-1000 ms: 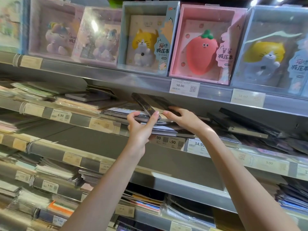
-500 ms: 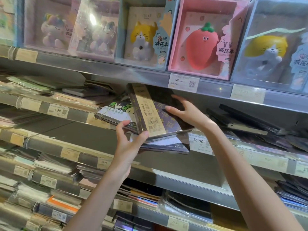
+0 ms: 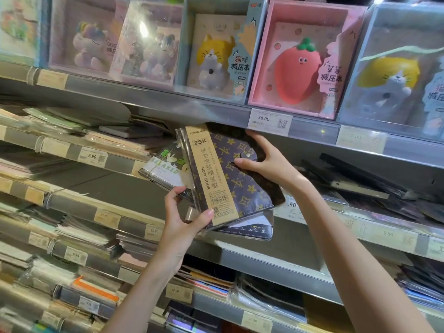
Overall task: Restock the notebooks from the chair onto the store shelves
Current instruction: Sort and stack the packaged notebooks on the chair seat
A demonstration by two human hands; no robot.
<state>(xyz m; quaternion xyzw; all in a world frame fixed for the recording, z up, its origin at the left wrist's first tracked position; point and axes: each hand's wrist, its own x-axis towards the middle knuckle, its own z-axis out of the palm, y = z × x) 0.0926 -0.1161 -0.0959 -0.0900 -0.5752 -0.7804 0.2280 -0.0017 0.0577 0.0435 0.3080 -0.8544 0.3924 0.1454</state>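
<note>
A dark patterned notebook (image 3: pixel 242 179) with a tan paper band stands tilted up in front of the second shelf (image 3: pixel 389 234). My left hand (image 3: pixel 182 224) grips its lower left corner, thumb on the front. My right hand (image 3: pixel 266 159) holds its upper right edge, thumb on the cover near the snap. Behind it lie a green "RELAXED" notebook (image 3: pixel 165 167) and a dark wrapped notebook (image 3: pixel 249 230) on the shelf edge. The chair is out of view.
Boxed plush-toy notebooks (image 3: pixel 298 66) line the top shelf (image 3: pixel 168 97) above a 58.00 price tag (image 3: pixel 269 121). Flat stacks of notebooks (image 3: pixel 79 131) fill the left shelves. Dark notebooks (image 3: pixel 360 183) lie to the right. More stock (image 3: pixel 211 287) fills the lower shelves.
The patterned notebook lay flat on the shelf stack a second ago; both hands have lifted it off and tipped it upright so its cover faces me.
</note>
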